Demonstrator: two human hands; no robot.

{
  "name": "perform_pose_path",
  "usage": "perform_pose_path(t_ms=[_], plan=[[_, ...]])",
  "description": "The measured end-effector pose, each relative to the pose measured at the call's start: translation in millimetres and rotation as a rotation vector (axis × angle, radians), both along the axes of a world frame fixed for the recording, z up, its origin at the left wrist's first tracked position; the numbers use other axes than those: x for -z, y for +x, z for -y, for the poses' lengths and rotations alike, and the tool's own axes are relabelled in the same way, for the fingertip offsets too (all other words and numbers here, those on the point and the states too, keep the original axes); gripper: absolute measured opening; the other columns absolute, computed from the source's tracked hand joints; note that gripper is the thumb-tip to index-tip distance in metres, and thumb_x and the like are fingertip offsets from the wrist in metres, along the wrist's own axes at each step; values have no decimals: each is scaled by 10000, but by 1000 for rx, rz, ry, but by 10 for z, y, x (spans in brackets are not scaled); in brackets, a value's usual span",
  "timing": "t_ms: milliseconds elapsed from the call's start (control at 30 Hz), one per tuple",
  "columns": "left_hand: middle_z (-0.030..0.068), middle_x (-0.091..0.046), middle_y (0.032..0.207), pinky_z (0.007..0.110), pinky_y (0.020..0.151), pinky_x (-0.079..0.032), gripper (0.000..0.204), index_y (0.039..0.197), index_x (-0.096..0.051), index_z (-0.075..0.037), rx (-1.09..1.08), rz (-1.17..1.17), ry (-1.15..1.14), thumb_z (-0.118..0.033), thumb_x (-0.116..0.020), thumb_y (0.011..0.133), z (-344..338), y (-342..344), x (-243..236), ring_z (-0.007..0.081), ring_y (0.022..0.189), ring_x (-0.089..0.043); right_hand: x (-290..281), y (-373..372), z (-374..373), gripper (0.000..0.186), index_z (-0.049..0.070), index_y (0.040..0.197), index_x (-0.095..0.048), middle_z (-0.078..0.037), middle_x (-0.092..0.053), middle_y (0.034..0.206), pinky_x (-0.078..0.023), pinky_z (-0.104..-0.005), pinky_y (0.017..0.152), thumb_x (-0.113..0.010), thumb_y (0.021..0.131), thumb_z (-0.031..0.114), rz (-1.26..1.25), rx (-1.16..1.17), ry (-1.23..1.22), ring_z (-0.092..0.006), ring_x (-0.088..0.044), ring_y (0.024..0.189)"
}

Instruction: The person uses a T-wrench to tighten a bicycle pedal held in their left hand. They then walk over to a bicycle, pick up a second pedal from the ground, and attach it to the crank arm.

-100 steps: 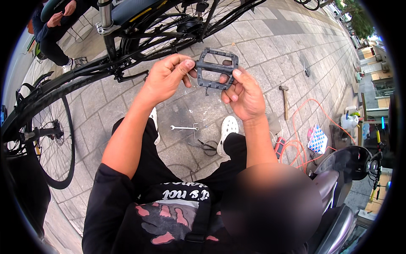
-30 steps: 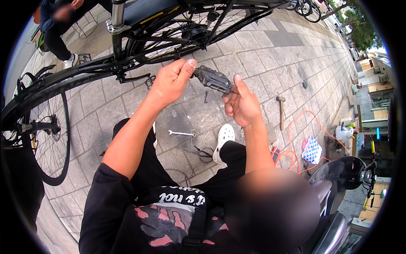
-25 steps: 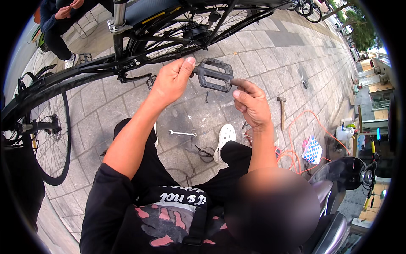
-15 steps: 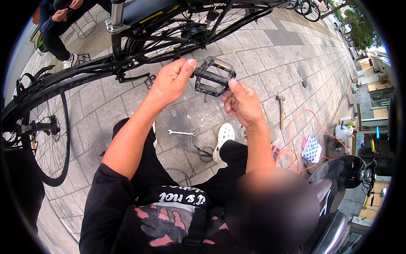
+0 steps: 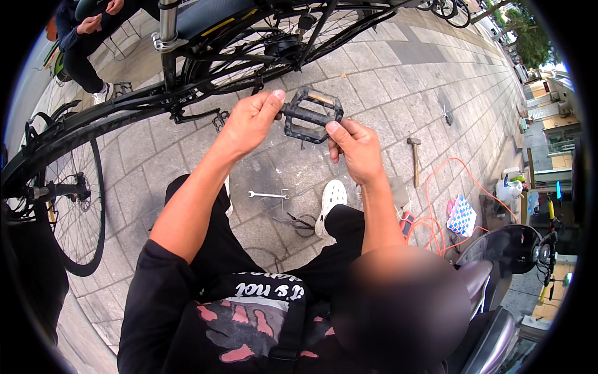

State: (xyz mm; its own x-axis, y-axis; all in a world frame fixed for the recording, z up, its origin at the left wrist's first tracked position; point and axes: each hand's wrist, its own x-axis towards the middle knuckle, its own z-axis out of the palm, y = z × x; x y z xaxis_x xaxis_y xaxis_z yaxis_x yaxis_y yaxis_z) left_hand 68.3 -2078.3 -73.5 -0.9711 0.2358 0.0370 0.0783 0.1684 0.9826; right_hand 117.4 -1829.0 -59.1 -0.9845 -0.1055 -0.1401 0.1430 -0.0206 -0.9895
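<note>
A black bicycle pedal [image 5: 309, 115] with an open cage frame is held up between my two hands, above the paving. My left hand [image 5: 252, 121] is closed round its axle end, thumb on top; what else lies inside those fingers is hidden. On the pedal's opposite edge, my right hand [image 5: 356, 146] pinches the cage's lower right corner between thumb and curled fingers. Beyond the hands stands a black bicycle [image 5: 205, 78], its rear wheel and frame nearest. A second pedal [image 5: 220, 120] shows low on it, left of my left hand.
On the paving between my feet lie a wrench [image 5: 269, 195] and dark-handled pliers [image 5: 303, 224]. A hammer [image 5: 415, 163] rests to the right, near an orange hose or cord [image 5: 430, 221] and a blue-checked packet [image 5: 461, 216]. Another person [image 5: 93, 37] sits at the far left.
The pedal has shifted slightly left and turned a little. My right hand has moved slightly left and down along its edge; my left hand keeps its hold.
</note>
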Motion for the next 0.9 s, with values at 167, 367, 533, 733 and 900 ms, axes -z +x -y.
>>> perform_pose_path(t_ms=[167,367,533,733,900], plan=[[-49,-538,747,238,617,-379,508,811,-632,-66,-14,26,-25,-472,-512,1092,-8,7,-11,49,688,-439,-9,2,-32,303,-5,954,-698,-19,-631,743,-458,-251,530,-736,983,294,0,27,-10,-85,-572,596],[-69,-484,679,238,561,-336,509,796,-626,-73,-6,61,-7,-478,-519,1086,-23,17,40,45,621,-394,45,13,-26,288,-14,1002,-709,-4,-621,744,-463,-246,552,-727,991,274,16,-8,50,-84,-570,602],[-90,-403,606,238,462,-253,495,773,-592,-88,-24,269,98,-481,-547,1070,-57,84,-122,27,511,-310,200,-8,-19,271,-9,1161,-712,-35,-648,905,-502,-257,644,-757,913,90,-396,27,159,-117,-626,758],[-92,-379,591,233,425,-226,461,795,-564,-103,-8,523,242,-479,-563,1062,11,90,-251,22,467,-281,61,25,32,427,69,1255,-709,-78,-670,1021,-547,-324,732,-724,846,-50,-892,69,615,-177,-677,891],[-78,-402,621,228,472,-272,459,815,-570,-95,27,355,162,-477,-554,1069,68,80,-130,31,519,-319,22,67,64,275,33,1179,-711,-65,-674,886,-537,-292,669,-744,907,53,-582,-26,499,-163,-670,783]])
